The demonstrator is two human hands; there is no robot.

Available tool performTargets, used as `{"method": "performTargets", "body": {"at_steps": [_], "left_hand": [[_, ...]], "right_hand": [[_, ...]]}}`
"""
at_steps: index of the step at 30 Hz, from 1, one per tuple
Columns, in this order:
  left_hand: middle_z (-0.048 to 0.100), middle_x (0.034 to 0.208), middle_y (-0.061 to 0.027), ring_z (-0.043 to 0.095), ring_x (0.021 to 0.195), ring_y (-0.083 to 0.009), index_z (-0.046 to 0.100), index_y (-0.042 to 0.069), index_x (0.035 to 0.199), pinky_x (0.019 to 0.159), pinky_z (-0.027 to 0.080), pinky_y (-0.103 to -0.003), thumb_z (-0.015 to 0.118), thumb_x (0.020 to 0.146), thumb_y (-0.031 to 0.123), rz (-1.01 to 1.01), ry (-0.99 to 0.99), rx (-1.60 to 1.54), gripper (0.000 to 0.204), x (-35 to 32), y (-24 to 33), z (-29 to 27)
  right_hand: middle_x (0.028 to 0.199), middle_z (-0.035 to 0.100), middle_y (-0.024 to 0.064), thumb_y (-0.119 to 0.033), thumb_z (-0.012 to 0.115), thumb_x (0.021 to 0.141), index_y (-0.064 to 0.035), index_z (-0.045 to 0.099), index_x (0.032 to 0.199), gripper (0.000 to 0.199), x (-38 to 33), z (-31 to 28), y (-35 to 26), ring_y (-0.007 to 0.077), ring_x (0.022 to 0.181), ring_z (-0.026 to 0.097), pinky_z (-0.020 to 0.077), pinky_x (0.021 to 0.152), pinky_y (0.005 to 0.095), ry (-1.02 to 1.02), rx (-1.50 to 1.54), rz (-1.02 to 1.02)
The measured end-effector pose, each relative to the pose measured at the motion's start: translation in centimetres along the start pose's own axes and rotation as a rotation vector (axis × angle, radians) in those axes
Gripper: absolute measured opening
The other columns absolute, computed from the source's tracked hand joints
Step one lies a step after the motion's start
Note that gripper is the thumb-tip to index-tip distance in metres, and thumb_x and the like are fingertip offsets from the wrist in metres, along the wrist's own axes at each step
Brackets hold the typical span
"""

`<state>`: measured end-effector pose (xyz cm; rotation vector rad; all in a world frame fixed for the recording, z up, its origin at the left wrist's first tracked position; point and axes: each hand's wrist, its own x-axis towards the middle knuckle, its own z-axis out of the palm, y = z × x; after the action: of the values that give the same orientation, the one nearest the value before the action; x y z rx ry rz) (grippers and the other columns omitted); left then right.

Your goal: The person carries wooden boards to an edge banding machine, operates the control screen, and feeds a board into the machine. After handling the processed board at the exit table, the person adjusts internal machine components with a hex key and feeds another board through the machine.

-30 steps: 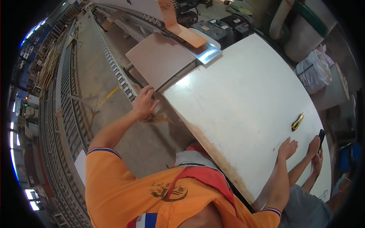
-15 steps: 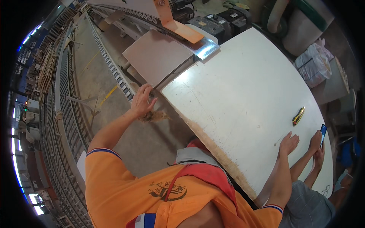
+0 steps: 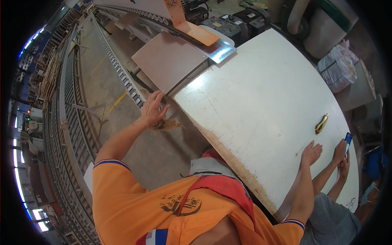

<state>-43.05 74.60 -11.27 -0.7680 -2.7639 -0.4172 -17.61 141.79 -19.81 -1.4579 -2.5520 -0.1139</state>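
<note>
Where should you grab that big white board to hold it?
Probably by its long near edge, hands spread wide. The big white board lies flat and broad, so only its edges give purchase. The left hand is at its far-left corner; the right hand rests flat on top near the other end.

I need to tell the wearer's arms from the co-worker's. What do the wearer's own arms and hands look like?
Both arms are bare below short orange sleeves with blue-and-white cuff stripes. The left hand and right hand are bare: no gloves, watch or rings visible.
</note>
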Motion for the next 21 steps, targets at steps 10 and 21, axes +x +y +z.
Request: {"method": "performTargets", "body": {"at_steps": [10, 21], "left_hand": [[0.051, 0.126, -0.0150, 0.053, 0.114, -0.0358, 0.051, 0.006, 0.123, 0.090, 0.049, -0.043, 0.072, 0.081, 0.022, 0.008, -0.006, -0.008, 0.050, -0.1, -0.1, -0.1], [0.051, 0.126, -0.0147, 0.053, 0.114, -0.0355, 0.052, 0.006, 0.120, 0.090, 0.049, -0.043, 0.072, 0.081, 0.021, 0.026, -0.003, -0.014, 0.046, -0.1, -0.2, -0.1]], "right_hand": [[0.146, 0.041, 0.0250, -0.042, 0.038, 0.101, 0.0070, 0.049, 0.132, 0.059, 0.0, -0.1, 0.0, 0.0396, 0.138, 0.034, 0.0250, 0.115, 0.0471, -0.004, -0.012, 0.002], [0.147, 0.040, 0.0240, -0.042, 0.037, 0.101, 0.0066, 0.047, 0.135, 0.060, -0.2, -0.8, -0.4, 0.0391, 0.139, 0.032, 0.0229, 0.116, 0.0465, -0.038, -0.028, 0.012]]}}
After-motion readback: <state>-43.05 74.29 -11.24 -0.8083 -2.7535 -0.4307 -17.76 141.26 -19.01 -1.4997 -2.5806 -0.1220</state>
